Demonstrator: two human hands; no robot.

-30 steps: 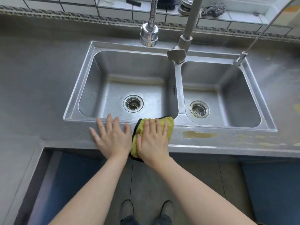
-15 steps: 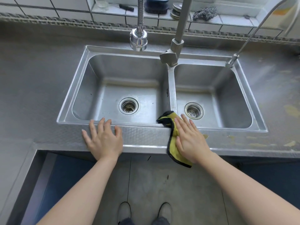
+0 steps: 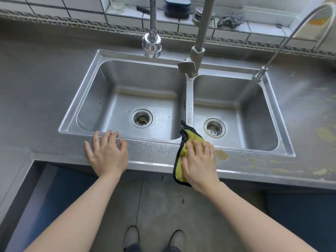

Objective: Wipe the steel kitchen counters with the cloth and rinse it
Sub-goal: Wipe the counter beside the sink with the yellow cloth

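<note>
Steel counter fills most of the view, wrapping the sink on three sides; front strip runs along the near edge

Double-bowl sink set into the counter at centre. Left bowl is the wider one, drain strainer at its 5 o'clock. Right bowl has its own strainer at its 7 o'clock

Main tap column rises at 12 o'clock of the divider between the bowls; spray head hangs over the rear rim of the left bowl. Thin gooseneck tap stands at the right bowl's 1 o'clock corner

Tiled ledge at 12 o'clock carries a dark brush and a steel scourer

Left hand: flat on the front strip at 6 o'clock of the left bowl, fingers spread, fingertips at the sink rim, holding nothing

Right hand: palm down, fingers together and slightly curled, pressing the cloth onto the front strip at 6 o'clock of the divider

Cloth: yellow with black edging, bunched; one corner reaches up over the sink rim at the divider, the lower edge hangs just past the counter's front edge

Yellowish stain just beside the right hand at its 3 o'clock; more yellowish patches further along the counter toward 3 o'clock

Two shoes on the floor at 6 o'clock
</note>
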